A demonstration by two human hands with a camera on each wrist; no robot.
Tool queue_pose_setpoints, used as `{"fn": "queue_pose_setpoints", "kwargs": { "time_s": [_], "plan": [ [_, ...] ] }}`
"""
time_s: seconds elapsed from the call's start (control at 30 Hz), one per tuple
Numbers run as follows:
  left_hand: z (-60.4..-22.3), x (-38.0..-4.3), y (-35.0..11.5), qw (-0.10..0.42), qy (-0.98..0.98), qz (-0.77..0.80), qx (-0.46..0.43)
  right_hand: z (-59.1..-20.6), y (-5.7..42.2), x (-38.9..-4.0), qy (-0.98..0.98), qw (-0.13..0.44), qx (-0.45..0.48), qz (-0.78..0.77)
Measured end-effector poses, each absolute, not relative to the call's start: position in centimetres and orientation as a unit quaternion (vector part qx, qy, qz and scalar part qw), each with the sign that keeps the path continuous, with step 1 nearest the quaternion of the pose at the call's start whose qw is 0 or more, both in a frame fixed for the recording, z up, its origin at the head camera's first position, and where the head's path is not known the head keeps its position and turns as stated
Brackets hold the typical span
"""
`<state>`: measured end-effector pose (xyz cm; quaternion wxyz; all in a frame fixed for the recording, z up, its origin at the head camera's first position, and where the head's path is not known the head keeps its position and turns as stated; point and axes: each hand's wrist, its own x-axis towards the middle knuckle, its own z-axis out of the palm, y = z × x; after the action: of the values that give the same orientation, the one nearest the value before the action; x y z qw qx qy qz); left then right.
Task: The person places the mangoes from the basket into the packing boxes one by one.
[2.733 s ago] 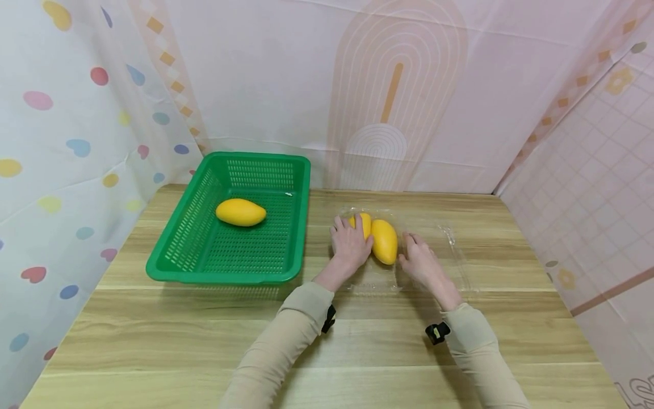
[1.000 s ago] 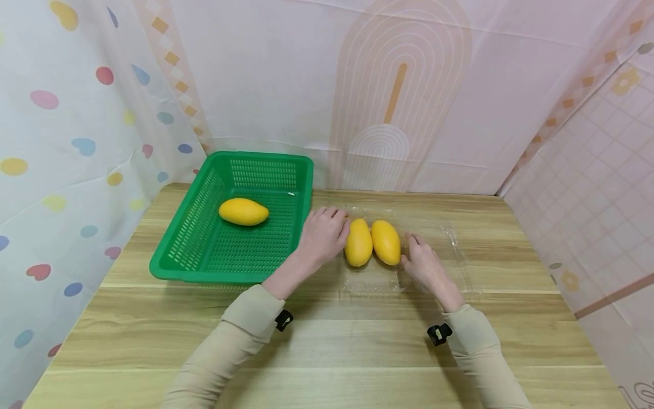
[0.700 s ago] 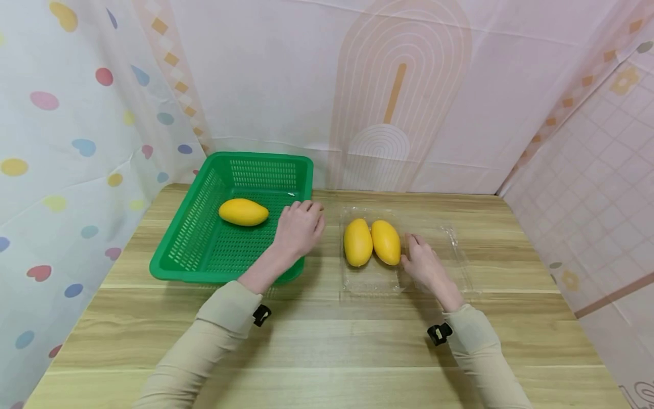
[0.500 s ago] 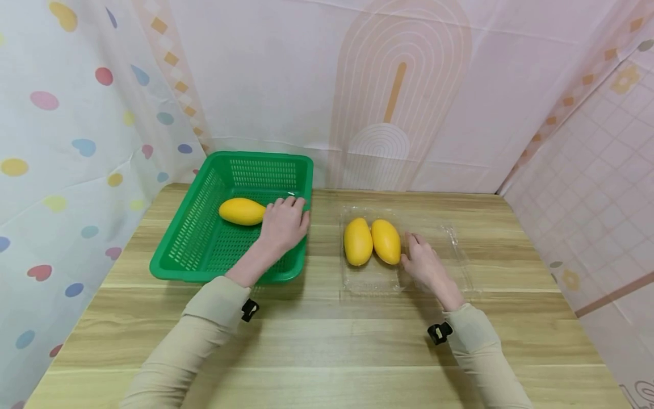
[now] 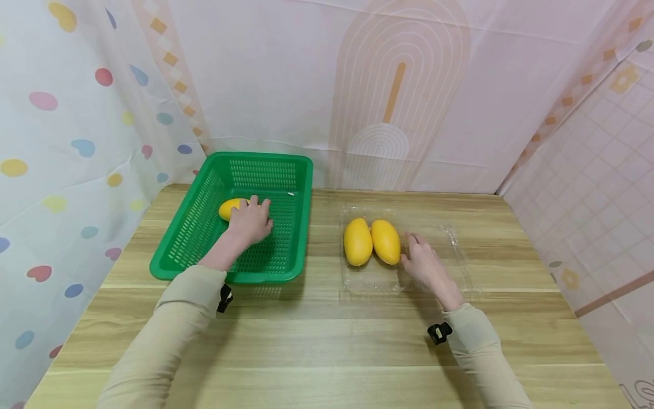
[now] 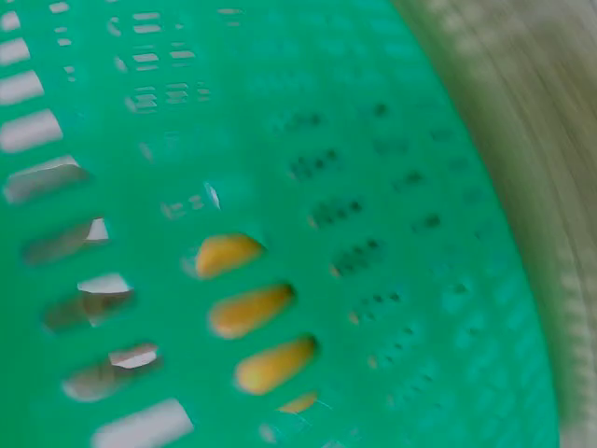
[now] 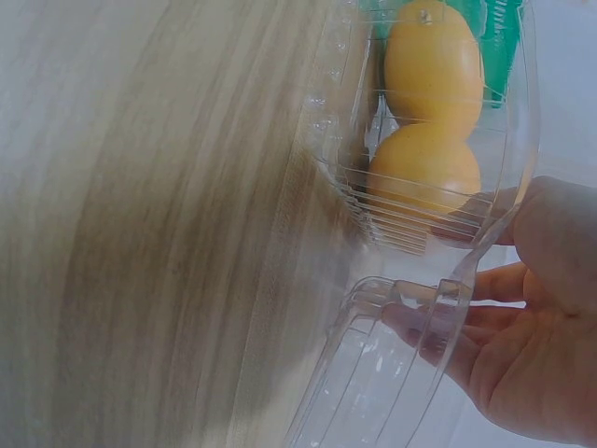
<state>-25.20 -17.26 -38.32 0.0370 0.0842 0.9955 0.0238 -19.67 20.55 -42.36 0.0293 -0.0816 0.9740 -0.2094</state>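
At the front is the desk (image 5: 327, 352), made of pale, stripy wood. On it, the right hand (image 5: 426, 266) seems to pinch the fold of a clear box (image 5: 372, 279), thumb on one side and fingers on the other. The box looks thin, light and bendy. A hard squeeze could dent or crack it, so its fold or rim looks like the best place to hold. Its lid (image 5: 439, 250) lies flipped out beside it, past the fold.

Inside the box lie one yellow mango (image 5: 358, 242) and a second mango (image 5: 385, 242), close together. They look firm, smooth and a bit slippery. I can't tell if they are real or toys, so they may be heavy or light.

Farther left is a green basket (image 5: 265, 278) full of little holes. It looks stiff. A third mango (image 5: 230, 211) lies on its side in there. The left hand (image 5: 249, 222) is over one end of it, fingers spread; I can't tell if they touch. The round shape could roll, so the fat middle seems best to grab, with thumb and fingers on opposite sides.
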Motion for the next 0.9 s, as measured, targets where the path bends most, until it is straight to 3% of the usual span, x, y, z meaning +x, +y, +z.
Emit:
{"fn": "queue_pose_setpoints", "kwargs": {
  "time_s": [0.43, 0.9],
  "plan": [
    [-39.5, -26.6, -20.4, 0.127, 0.991, 0.042, 0.029, -42.3, 20.5, -19.7, 0.975, 0.036, -0.078, -0.207],
    [-39.5, -26.6, -20.5, 0.094, 0.995, 0.027, 0.023, -42.2, 20.5, -19.6, 0.974, 0.032, -0.080, -0.208]
  ]
}}
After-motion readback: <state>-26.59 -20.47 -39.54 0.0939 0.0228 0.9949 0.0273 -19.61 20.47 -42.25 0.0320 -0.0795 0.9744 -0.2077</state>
